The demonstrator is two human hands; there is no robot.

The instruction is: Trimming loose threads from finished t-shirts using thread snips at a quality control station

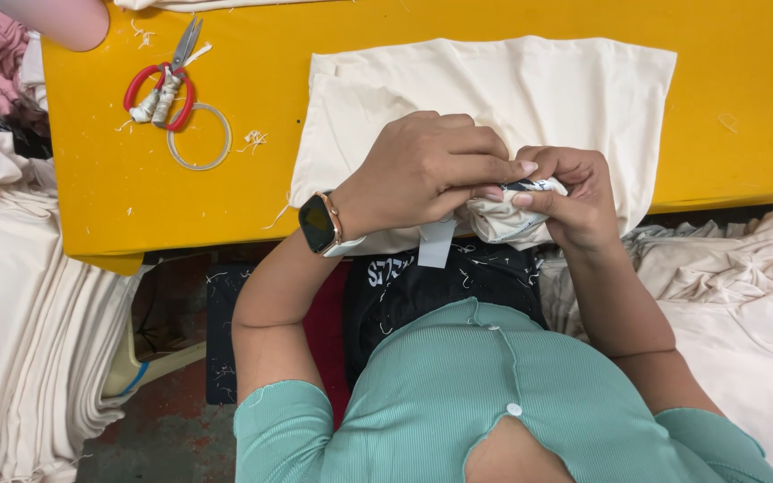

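At the far left a tall stack of folded cream garments (20, 340) stands beside the yellow counter (100, 179), well apart from the work. On the counter's left part lie red-handled scissors (163, 85), their grips wound with white tape, touching a thin clear ring (199, 136); thread scraps are scattered about.

Further right, a cream cloth (494, 89) lies flat, its near edge bunched up at the counter's front. The left hand (422, 170), a watch (319, 224) on its wrist, is closed over that bunch, fingertips pinching. The right hand (574, 197) is curled shut on the same bunch, holding a small printed label (539, 187) against the left fingertips. The step looks like close work on the label at the cloth's edge, calling for a steady pinch.

At the right, loose cream fabric (744, 286) is heaped below the counter. The floor (172, 420) is dark and littered with threads.
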